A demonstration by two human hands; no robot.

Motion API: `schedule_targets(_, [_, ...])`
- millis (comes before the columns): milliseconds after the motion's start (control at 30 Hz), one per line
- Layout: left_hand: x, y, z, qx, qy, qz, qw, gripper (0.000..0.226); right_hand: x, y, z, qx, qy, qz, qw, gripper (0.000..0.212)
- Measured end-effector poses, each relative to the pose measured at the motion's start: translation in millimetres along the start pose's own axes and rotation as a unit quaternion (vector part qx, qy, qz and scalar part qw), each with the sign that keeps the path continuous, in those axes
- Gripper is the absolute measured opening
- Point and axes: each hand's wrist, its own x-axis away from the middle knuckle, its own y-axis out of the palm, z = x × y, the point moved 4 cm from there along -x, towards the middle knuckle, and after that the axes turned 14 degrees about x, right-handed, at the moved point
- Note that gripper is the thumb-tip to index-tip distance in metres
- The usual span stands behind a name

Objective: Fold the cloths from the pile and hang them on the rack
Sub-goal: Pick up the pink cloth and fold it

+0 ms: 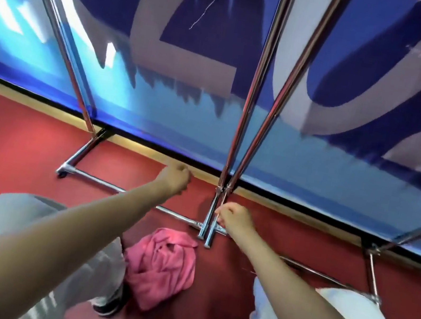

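Two hands [174, 178] [235, 218] hover above pink cloth [160, 268] beside rack base [207, 228].

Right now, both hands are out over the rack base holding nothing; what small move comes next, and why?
Probably lower the right hand to the pink cloth and grip it: it lies crumpled on the red floor, unfolded, while the left hand holds nothing.

Before you, a red carpet [11, 142] fills the lower frame; across the upper frame hangs a blue banner [156, 111] with large pale lettering, a tan baseboard [134, 143] beneath it.
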Motion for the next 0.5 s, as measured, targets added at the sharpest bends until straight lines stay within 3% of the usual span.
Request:
schedule_targets(167, [-52.7, -1.9, -99.2, -0.069, -0.093, -0.008, 0.993, 0.015, -29.5, 76.1, 73.3, -0.048, 0.149, -0.057, 0.986, 0.029])
schedule_targets(267, [-81.0, 4.3, -162.0, -0.113, -0.142, -0.032, 0.983, 0.022, -46.4, 113.1, 111.9, -0.058, 0.212, -0.07, 0.973, 0.027])
schedule_targets(500, [-117.1, 25.3, -270.1, -0.221, -0.165, -0.072, 0.958, 0.027, -86.3, 199.5, 177.7, -0.009, 0.248, -0.11, 0.963, 0.019])
